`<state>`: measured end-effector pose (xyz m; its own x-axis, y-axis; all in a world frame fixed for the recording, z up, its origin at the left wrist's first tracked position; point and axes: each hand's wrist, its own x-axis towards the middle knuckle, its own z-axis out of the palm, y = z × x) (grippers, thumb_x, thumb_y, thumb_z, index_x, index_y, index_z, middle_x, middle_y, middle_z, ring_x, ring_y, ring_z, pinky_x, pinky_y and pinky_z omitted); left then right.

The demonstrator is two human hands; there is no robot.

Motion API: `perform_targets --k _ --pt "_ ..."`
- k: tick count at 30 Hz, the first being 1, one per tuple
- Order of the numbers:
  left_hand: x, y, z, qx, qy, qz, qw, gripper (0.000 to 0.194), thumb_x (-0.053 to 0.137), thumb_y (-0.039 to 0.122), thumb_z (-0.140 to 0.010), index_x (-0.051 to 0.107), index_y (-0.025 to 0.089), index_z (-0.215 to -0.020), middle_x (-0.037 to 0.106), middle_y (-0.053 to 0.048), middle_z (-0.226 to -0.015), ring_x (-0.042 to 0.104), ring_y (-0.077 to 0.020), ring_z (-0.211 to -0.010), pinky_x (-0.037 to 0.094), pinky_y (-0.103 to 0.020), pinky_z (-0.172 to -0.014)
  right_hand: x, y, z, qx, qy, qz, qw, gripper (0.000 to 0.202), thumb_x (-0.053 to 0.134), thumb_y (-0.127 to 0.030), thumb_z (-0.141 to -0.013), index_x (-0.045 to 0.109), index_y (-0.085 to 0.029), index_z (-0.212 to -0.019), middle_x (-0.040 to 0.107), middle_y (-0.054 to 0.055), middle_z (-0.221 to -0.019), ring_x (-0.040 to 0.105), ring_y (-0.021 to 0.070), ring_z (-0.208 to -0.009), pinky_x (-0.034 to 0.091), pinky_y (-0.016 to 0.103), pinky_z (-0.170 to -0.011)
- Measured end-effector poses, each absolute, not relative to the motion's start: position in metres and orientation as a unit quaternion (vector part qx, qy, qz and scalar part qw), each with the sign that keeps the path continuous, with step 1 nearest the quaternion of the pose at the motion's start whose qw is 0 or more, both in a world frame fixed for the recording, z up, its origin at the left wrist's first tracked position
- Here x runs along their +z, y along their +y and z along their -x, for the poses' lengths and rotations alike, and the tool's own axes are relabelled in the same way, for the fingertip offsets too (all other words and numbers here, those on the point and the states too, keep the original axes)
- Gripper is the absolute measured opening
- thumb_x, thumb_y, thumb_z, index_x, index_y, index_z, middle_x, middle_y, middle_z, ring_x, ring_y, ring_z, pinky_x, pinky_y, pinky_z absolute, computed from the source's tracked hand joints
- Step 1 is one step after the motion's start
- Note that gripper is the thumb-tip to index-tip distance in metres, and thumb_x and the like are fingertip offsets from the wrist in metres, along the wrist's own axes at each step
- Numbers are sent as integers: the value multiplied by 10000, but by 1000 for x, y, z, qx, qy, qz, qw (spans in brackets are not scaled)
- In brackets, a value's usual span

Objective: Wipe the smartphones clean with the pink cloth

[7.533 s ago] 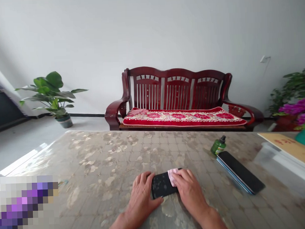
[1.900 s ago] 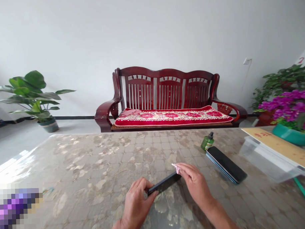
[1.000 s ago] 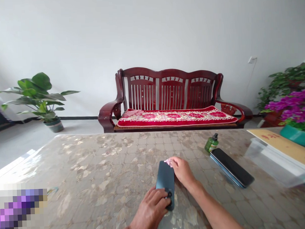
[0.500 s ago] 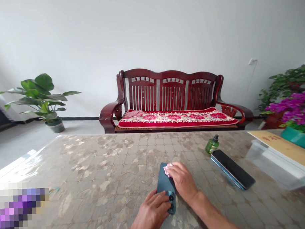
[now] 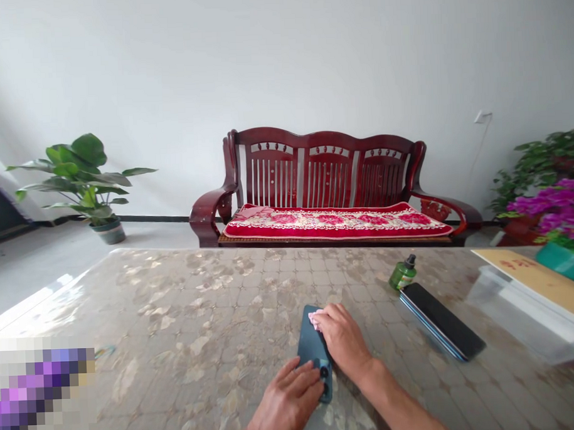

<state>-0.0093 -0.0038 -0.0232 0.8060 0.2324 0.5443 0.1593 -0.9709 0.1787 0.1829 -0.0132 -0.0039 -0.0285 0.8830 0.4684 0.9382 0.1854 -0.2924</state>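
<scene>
A dark blue phone [image 5: 308,337] lies back side up on the table, its camera lenses near the lower right corner. My left hand [image 5: 293,393] rests on the lower part of this phone, fingers stretched out flat beside the lenses; its thumb is hidden. Over the phone's upper right side, my right hand [image 5: 344,340] is closed on a small crumpled pinkish-white cloth [image 5: 314,319], pressed to the phone's back. Part of the cloth is covered by the fingers.
To the right stand a green pump bottle [image 5: 403,275] and a stack of phones [image 5: 442,322]. Further right is a clear plastic box [image 5: 511,314] under a tan sheet [image 5: 528,264]. A wooden bench [image 5: 330,182] stands behind the patterned table [image 5: 188,344].
The view has shifted slightly, moving the surroundings a little to the right. Both hands stay on the phone, and the cloth remains near its upper end.
</scene>
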Motion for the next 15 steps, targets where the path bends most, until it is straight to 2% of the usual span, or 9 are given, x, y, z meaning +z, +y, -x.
perform_targets --k 6,12,15 --pt "-16 -7 6 294 107 -947 78 212 448 158 -960 615 207 -1083 731 -52 -1016 693 -184 -1000 504 -285 -977 -5 -23 -169 0 -763 593 258 202 569 -100 -904 700 -254 -911 628 9 -846 584 163 -848 479 257 -756" --pt "-20 -5 11 277 98 -953 72 247 469 174 -958 591 221 -1168 713 -48 -1131 676 -193 -1055 495 -311 -1004 -1 17 -178 -28 -699 671 247 202 572 -94 -900 704 -235 -840 644 34 -850 600 177 -843 473 267 -779" --pt "-19 -5 10 284 96 -951 72 241 427 181 -983 603 218 -1144 718 -47 -1102 673 -190 -1057 495 -300 -1001 -1 11 -172 -20 -707 662 249 202 583 -88 -889 703 -242 -836 644 24 -846 602 171 -846 472 251 -765"
